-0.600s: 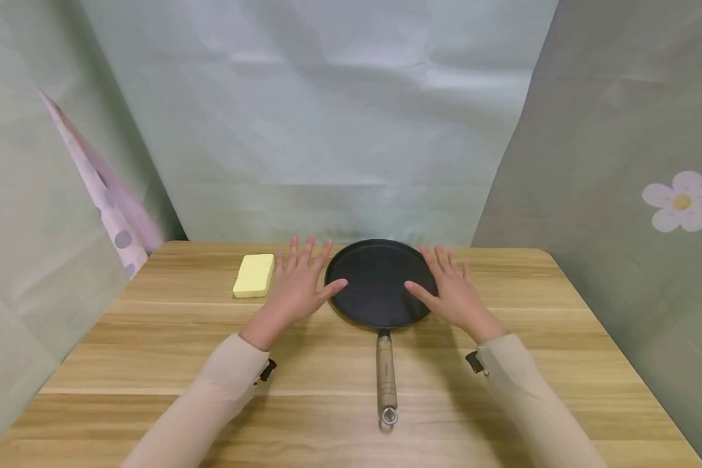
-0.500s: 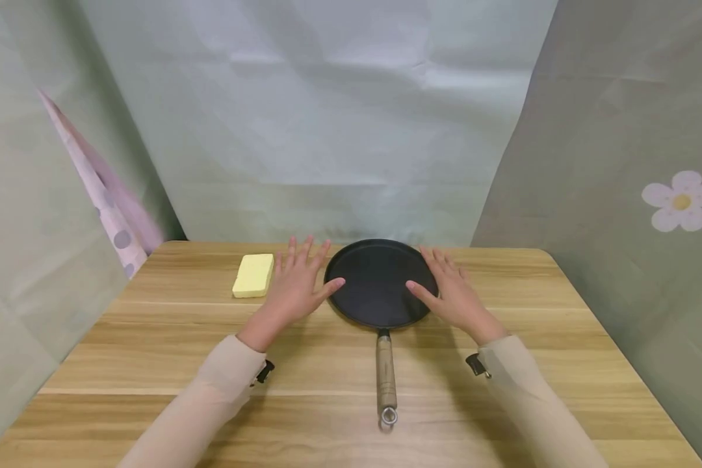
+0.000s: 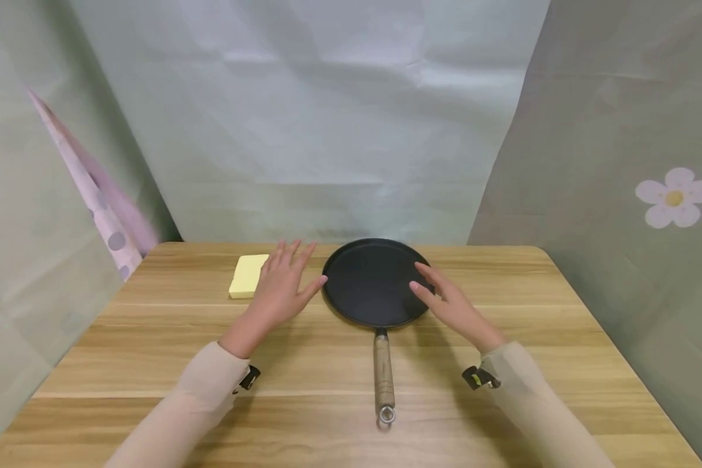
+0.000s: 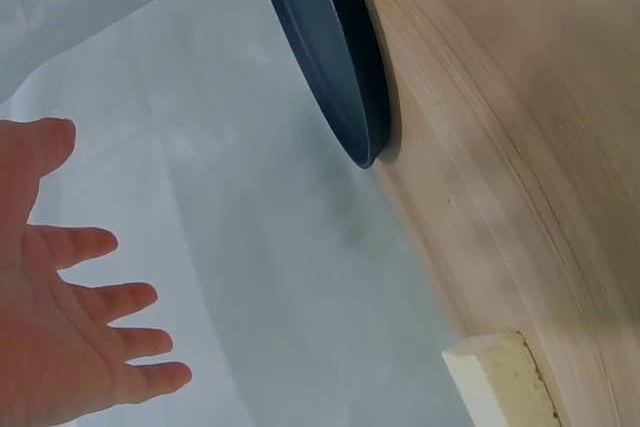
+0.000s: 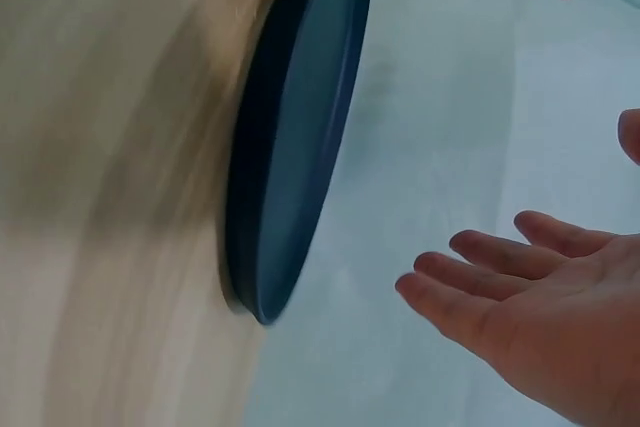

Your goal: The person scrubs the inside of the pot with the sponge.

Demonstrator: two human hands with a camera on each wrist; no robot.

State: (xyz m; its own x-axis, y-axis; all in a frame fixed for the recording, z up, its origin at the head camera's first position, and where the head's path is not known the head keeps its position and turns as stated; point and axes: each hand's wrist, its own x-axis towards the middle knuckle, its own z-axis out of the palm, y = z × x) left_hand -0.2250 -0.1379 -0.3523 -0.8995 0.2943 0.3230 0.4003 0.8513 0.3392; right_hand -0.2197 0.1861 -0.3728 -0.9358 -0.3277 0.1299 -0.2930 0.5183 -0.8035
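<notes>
A flat black frying pan (image 3: 374, 286) with a wooden handle (image 3: 383, 370) lies on the table, its handle toward me. Left of it is a pale yellow sponge-like block (image 3: 246, 278), partly covered in the head view by my left hand (image 3: 277, 292). That hand hovers between block and pan with its fingers spread, holding nothing; the left wrist view shows it apart from both. My right hand (image 3: 453, 305) is above the pan's right edge, fingers extended and a little bent, thumb apart. In the right wrist view a gap separates it from the pan (image 5: 295, 147).
The wood-grain table (image 3: 152, 364) ends at a back edge just beyond the pan. Behind it hangs a pale grey-green cloth (image 3: 339, 130), with more cloth at both sides. The right cloth bears a white flower print (image 3: 675, 197).
My left hand has shifted left, away from the pan and partly over the yellow block. My right hand has turned, and its fingers have drawn closer together. The view has shifted slightly.
</notes>
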